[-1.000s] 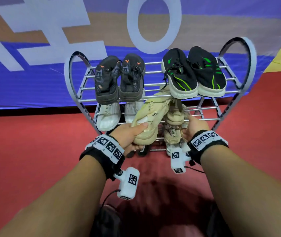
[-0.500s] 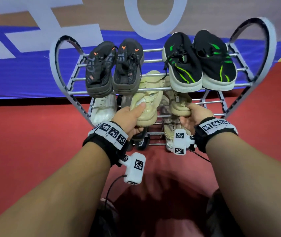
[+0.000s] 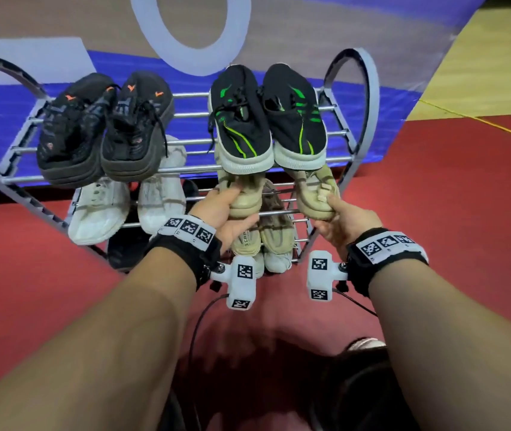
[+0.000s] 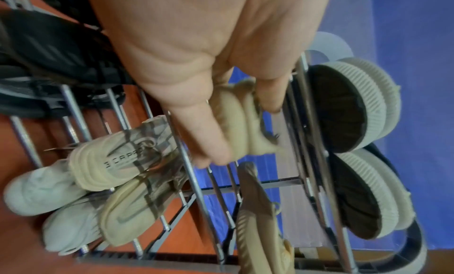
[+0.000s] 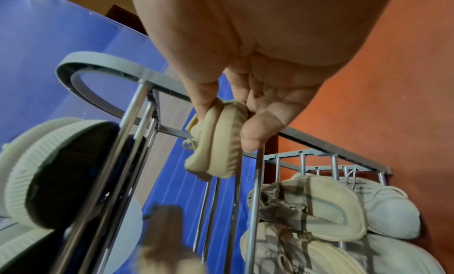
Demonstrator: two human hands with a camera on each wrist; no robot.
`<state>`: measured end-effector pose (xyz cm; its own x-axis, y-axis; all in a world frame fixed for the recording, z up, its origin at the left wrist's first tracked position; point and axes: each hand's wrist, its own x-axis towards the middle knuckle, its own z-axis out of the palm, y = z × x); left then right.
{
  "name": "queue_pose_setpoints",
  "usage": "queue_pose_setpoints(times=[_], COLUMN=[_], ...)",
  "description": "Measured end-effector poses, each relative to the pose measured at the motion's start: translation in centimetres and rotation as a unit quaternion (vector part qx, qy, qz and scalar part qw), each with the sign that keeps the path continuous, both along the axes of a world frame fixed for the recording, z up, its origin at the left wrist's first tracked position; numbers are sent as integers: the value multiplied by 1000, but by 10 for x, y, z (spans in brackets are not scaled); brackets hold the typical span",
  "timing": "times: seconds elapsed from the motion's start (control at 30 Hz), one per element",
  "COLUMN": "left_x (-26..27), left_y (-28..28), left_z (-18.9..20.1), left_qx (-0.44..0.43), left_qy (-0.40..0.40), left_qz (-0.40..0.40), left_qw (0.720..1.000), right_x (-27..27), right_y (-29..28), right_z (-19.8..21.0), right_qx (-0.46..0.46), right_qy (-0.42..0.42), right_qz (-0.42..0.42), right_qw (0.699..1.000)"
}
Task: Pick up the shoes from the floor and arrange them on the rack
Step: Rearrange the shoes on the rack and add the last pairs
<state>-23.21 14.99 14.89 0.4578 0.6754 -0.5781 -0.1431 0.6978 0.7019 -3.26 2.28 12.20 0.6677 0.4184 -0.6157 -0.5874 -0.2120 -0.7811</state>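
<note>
A grey rack (image 3: 369, 98) with heart-shaped sides and metal bars stands on the red floor. My left hand (image 3: 229, 206) grips the heel of one beige shoe (image 3: 244, 197). My right hand (image 3: 335, 209) pinches the heel of its mate (image 3: 316, 194). Both beige shoes lie toe-first on the middle tier's right half, under the black-and-green pair (image 3: 266, 119). In the left wrist view, thumb and fingers (image 4: 206, 134) clasp the beige heel (image 4: 236, 122) above the rack's bars (image 4: 73, 107). The right wrist view shows the other beige heel (image 5: 218, 142) held beside the rack's curved side (image 5: 98, 62).
Black shoes with orange marks (image 3: 104, 129) fill the top tier's left half, and white shoes (image 3: 123, 209) sit below them. Another beige pair (image 3: 263, 241) lies on a lower tier. A blue banner (image 3: 185, 85) hangs behind, and a yellow cable (image 3: 481, 119) crosses the floor at right.
Both hands carried the beige shoes up and to the right, spreading them apart onto the middle tier under the black-and-green pair. The head camera came closer to the rack.
</note>
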Motion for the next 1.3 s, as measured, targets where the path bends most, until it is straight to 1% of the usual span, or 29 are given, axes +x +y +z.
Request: queue_pose_setpoints(times=[0.07,0.13,0.23,0.37,0.5,0.57,0.7,0.87,1.0,1.17,1.3], left_x=[-1,-5,-8,-6,-3,-1,4,7,11,17,17], left_y=[-2,-1,5,5,2,2,-2,-3,-7,-8,-9], left_z=[-12,-21,-23,-26,-35,-37,-35,-35,-35,-30,-31], left_qx=[0,21,21,6,24,31,44,43,60,42,46], left_qy=[64,121,149,151,156,163,158,163,155,134,149], left_qz=[-46,-79,-67,-56,-44,-39,-40,-31,-29,-16,-23], left_qw=[997,989,986,987,987,985,986,985,986,990,988], right_x=[1,-4,-14,-30,-44,-44,-41,-41,-43,-40,-35], right_y=[1,6,18,28,23,24,24,25,32,35,35], right_z=[-2,-2,-1,1,-6,-7,-8,-11,-13,-8,-13], right_qx=[2,1,7,15,0,-6,6,9,10,8,-17], right_qy=[0,4,5,29,87,100,90,94,91,87,52], right_qz=[3,7,7,17,26,31,44,39,30,17,9], right_qw=[1000,1000,1000,999,996,994,995,995,995,996,998])
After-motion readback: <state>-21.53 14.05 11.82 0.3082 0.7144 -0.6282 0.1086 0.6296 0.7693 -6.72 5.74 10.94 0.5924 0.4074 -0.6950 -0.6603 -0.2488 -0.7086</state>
